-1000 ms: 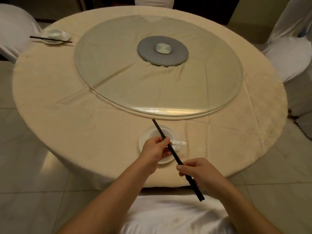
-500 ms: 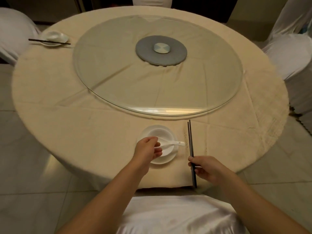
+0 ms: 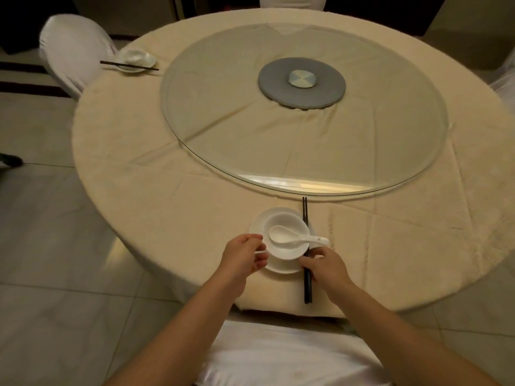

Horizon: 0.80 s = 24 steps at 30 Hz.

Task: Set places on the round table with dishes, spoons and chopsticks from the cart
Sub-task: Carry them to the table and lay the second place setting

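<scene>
Near the front edge of the round table (image 3: 172,218) lies a white plate (image 3: 281,270) carrying a white bowl (image 3: 289,253) with a white spoon (image 3: 292,236) across it, handle pointing right. My left hand (image 3: 245,259) pinches the plate's left rim. A pair of black chopsticks (image 3: 305,215) lies lengthwise against the plate's right side, tips toward the table's middle. My right hand (image 3: 326,267) pinches them near the lower half. A second place setting (image 3: 136,59), a dish with chopsticks across it, sits at the far left of the table.
A large glass turntable (image 3: 223,107) on a grey hub (image 3: 302,83) fills the table's middle. White-covered chairs stand at the far left (image 3: 73,51), the far side (image 3: 292,1) and right below me (image 3: 278,355). Tiled floor surrounds the table.
The chopsticks went from both hands to my right hand alone, then down onto the cloth and left against the plate. My left hand shifted from the spoon to the plate's rim.
</scene>
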Motion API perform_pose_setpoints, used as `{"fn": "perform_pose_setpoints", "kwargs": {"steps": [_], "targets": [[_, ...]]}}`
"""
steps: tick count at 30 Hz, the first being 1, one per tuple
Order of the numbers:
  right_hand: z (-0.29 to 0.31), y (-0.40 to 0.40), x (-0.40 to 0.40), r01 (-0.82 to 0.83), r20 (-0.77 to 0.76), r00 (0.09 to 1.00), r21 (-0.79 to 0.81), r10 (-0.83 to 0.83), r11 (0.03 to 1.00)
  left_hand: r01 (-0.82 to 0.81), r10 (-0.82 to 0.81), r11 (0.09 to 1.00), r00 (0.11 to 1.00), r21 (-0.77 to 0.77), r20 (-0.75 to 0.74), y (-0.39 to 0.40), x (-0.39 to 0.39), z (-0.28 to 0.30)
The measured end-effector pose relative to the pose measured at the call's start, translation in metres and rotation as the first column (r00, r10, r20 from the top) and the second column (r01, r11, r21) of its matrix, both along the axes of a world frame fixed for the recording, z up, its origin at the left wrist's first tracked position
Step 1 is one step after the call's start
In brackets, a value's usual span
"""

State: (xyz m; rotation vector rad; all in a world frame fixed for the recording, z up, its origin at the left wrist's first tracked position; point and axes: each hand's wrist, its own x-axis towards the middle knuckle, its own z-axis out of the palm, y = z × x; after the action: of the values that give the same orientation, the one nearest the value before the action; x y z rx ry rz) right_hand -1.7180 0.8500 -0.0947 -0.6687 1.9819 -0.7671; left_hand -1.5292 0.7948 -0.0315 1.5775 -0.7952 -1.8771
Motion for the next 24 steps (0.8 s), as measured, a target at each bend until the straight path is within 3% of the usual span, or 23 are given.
{"fn": "perform_pose_setpoints", "kwargs": {"steps": [9, 24], "targets": [[-0.0065, 0.0024, 0.0106, -0.097, -0.128, 0.987, -0.001, 0.096, 0.995, 0.026, -0.026, 1.0, 0.999, 0.0, 0.03, 0.0022, -0.0043, -0.0025], [-0.0102, 0.0076, 0.0044, -0.165, -0.154, 0.975, -0.007, 0.162, 0.986, 0.026, -0.027, 0.999, 0.998, 0.026, 0.063, 0.0024, -0.0014, -0.0049]]}}
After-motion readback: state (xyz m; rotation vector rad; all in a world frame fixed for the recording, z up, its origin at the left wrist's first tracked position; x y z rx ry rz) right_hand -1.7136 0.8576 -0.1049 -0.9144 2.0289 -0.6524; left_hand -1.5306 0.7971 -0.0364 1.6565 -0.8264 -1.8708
